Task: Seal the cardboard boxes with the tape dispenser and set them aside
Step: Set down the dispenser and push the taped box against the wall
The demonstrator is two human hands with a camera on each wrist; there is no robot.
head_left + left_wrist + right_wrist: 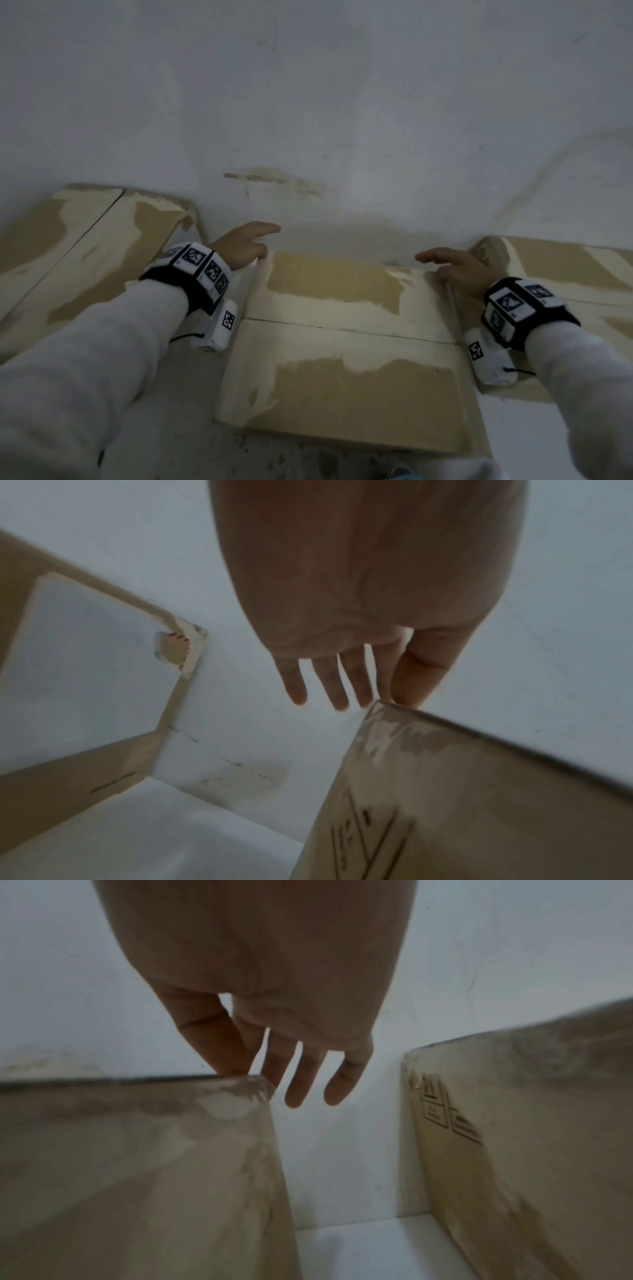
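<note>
A closed cardboard box point(342, 342) stands against the white wall, its top flaps meeting in a seam across the middle. My left hand point(250, 243) is at its far left corner, fingers straight, with the thumb point(414, 680) touching the corner of the box point(462, 791). At the far right corner my right hand point(455, 265) is also open, its thumb point(212, 1039) lying on the top edge of the box point(137, 1164). Neither hand grips anything. No tape dispenser is in view.
A second cardboard box point(75, 253) stands to the left, its corner torn point(178, 647). A third box point(565, 284) stands close on the right, with printed marks on its side point(452, 1118). Narrow gaps separate the boxes. The wall point(325, 102) is directly behind them.
</note>
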